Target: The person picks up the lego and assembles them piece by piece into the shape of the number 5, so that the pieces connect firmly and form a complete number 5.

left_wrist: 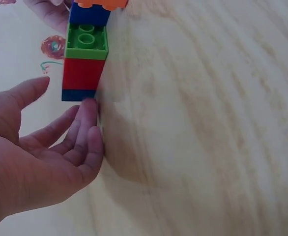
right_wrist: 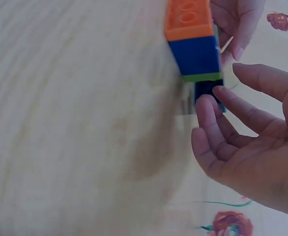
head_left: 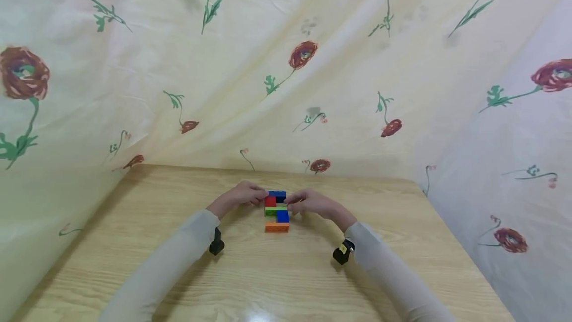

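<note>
A structure of joined toy building bricks lies on the wooden table between both hands. From near to far it has an orange brick, a blue brick, a lime green brick, a red brick and a far blue brick. My left hand is at the left of the far blue brick, its fingertips right at that brick's end in the left wrist view. On the other side, my right hand has loosely bent fingers reaching to the far blue brick. Both thumbs stand apart from the bricks.
The pale wood table extends around the bricks. Behind it and along both sides hangs a cream cloth printed with red flowers. A black wrist camera sits on the left wrist, another wrist camera on the right.
</note>
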`<state>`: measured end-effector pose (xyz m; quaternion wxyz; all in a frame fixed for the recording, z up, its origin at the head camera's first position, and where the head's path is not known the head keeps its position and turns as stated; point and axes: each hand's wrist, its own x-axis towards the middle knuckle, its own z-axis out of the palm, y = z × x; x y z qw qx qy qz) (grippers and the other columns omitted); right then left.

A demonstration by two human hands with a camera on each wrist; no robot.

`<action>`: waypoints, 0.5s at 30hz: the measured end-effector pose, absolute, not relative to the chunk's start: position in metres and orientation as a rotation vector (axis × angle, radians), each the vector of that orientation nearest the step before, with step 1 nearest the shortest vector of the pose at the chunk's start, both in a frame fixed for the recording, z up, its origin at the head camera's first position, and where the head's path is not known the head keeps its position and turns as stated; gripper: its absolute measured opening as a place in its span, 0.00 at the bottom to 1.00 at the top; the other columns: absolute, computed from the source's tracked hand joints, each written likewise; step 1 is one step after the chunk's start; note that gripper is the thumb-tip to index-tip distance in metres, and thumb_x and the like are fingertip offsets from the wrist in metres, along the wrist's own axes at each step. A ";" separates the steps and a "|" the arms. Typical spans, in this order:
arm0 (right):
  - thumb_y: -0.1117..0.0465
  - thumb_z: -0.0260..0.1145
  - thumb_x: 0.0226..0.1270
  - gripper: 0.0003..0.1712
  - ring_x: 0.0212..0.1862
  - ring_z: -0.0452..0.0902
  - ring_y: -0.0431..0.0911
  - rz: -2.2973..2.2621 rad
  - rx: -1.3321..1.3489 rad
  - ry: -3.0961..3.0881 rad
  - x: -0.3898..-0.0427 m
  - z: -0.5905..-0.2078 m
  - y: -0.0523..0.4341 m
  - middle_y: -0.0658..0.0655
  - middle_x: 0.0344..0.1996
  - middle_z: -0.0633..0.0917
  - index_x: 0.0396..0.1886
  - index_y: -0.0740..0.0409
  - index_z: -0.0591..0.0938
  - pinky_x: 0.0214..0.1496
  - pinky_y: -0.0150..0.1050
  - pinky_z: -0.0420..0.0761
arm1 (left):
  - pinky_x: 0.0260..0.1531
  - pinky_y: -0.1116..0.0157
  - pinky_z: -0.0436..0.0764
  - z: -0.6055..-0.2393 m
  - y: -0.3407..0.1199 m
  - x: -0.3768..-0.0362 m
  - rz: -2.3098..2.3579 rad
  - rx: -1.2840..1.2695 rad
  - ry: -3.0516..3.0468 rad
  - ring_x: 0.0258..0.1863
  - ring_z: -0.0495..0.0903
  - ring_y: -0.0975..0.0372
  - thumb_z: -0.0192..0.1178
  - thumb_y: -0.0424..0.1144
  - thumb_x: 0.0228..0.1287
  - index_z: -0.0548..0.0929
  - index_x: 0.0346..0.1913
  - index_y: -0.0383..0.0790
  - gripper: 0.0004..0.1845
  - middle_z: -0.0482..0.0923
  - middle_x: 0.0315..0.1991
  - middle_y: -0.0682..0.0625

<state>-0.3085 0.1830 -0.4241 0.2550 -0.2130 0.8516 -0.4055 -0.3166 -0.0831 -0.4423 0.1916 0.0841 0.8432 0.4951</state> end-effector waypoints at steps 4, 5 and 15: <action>0.55 0.60 0.78 0.24 0.59 0.81 0.53 -1.076 -0.626 2.412 -0.313 -0.412 0.182 0.61 0.60 0.83 0.68 0.59 0.78 0.65 0.56 0.77 | 0.62 0.50 0.77 -0.436 -0.085 -0.316 1.362 0.294 2.427 0.62 0.78 0.48 0.56 0.52 0.77 0.73 0.71 0.35 0.30 0.76 0.66 0.39; 0.55 0.60 0.79 0.25 0.60 0.80 0.54 -1.075 -0.649 2.442 -0.313 -0.408 0.182 0.63 0.61 0.83 0.69 0.60 0.76 0.65 0.58 0.77 | 0.65 0.47 0.74 -0.434 -0.085 -0.315 1.368 0.319 2.452 0.65 0.76 0.46 0.55 0.52 0.77 0.72 0.72 0.36 0.30 0.74 0.68 0.38; 0.51 0.63 0.76 0.37 0.74 0.66 0.61 -0.988 -0.803 2.840 -0.323 -0.377 0.182 0.65 0.73 0.71 0.78 0.57 0.65 0.72 0.62 0.69 | 0.75 0.39 0.58 -0.403 -0.088 -0.319 1.170 0.548 2.998 0.78 0.59 0.45 0.54 0.62 0.74 0.65 0.77 0.44 0.38 0.62 0.78 0.42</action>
